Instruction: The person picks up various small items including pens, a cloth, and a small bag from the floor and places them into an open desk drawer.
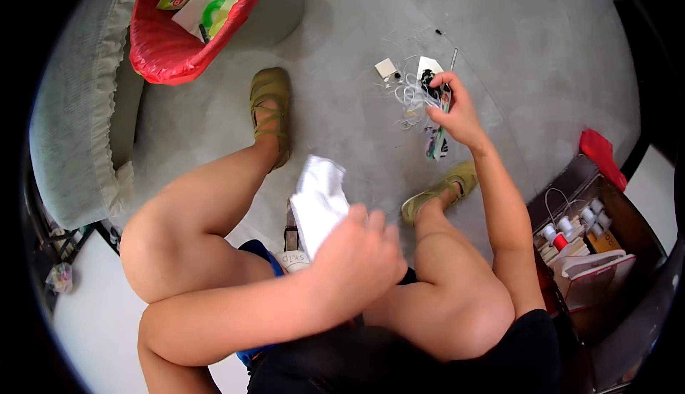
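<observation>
My left hand (360, 255) is closed, slightly blurred, above my lap, with a crumpled white sheet (320, 205), paper or cloth, sticking up from it. Out over the floor to the right, my right hand (457, 112) curls its thumb and fingers round a bundle of tangled white cord (410, 94) and small scraps. A black-and-white packet (435, 143) shows below that hand. Beside the cord lie a small cream square (386, 68) and loose threads. A thin metal rod (454, 58) pokes up past my fingers. Exactly which scraps my right hand grips is partly hidden.
At the upper left stands a bin (275, 16) with a red liner (160, 55), holding wrappers. A frilled, pale covered seat (78, 123) borders the left. At the right, an open dark box (628, 215) holds thread spools (560, 241). A red cloth (603, 157) lies at its corner.
</observation>
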Tool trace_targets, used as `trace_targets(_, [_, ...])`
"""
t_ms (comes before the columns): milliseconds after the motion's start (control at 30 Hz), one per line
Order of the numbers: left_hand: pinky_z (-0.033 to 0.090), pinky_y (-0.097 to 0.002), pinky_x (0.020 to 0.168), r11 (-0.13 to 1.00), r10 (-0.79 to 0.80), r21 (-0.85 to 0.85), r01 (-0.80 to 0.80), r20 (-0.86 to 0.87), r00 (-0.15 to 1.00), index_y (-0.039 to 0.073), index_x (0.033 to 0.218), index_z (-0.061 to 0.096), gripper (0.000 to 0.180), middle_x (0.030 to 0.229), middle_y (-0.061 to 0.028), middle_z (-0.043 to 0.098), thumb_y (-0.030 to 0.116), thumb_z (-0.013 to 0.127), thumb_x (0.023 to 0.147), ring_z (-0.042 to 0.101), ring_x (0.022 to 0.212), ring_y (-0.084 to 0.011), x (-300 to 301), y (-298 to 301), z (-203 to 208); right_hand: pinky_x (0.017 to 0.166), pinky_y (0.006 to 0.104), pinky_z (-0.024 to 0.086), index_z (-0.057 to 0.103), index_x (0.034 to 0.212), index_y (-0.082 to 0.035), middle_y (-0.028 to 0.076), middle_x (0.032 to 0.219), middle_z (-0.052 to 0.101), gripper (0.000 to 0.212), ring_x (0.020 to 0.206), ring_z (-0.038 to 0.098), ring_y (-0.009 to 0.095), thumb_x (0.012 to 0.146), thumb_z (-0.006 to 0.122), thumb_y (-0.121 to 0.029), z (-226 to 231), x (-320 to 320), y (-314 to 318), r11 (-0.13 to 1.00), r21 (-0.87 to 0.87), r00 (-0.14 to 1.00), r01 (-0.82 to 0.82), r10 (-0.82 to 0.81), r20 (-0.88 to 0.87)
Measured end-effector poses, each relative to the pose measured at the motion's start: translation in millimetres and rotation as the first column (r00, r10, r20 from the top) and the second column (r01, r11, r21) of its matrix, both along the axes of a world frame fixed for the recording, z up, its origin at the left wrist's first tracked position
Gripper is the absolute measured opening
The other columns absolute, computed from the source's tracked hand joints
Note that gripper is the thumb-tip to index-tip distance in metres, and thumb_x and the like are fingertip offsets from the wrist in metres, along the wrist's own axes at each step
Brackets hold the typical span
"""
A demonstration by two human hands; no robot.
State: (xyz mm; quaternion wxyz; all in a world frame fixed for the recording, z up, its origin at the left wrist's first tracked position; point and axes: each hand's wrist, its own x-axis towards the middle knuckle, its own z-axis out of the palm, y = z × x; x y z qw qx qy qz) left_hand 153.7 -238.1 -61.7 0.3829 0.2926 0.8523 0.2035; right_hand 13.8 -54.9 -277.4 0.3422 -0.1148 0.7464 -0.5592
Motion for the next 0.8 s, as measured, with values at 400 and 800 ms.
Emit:
trace_targets(400, [0.049, -0.0400, 0.064, 0.526, 0.850, 0.344, -0.778, -0.210, 0.483, 0.005, 0.084, 0.068, 0.019, 0.064, -0.0191, 0.060, 0.022, 0.063, 0.079, 0.061, 0.067, -0.0339, -87.7, -68.1, 15.5, 0.073, 0.0208, 0.039, 0.048, 0.091, -0.006, 0.000, 0.092, 0.047, 0.031, 0.084, 0.045, 0.007, 0.063, 0.055, 0.005, 170.0, -2.4, -14.4, 0.861, -0.388, 0.895, -0.329, 0.416, 0.164])
trace_targets(800, [0.043, -0.0216, 0.060, 0.308, 0.866, 0.465, -0.830, 0.223, 0.447, -0.002, 0.083, 0.066, 0.016, 0.070, -0.0017, 0.061, 0.013, 0.066, 0.080, 0.053, 0.066, -0.0060, -95.3, -86.3, 36.0, 0.070, 0.0273, 0.042, 0.051, 0.089, -0.004, 0.005, 0.086, 0.052, 0.029, 0.079, 0.050, 0.017, 0.059, 0.054, -0.001, 227.5, -16.6, -55.5, 0.704, -0.251, 0.746, -0.665, 0.641, -0.180])
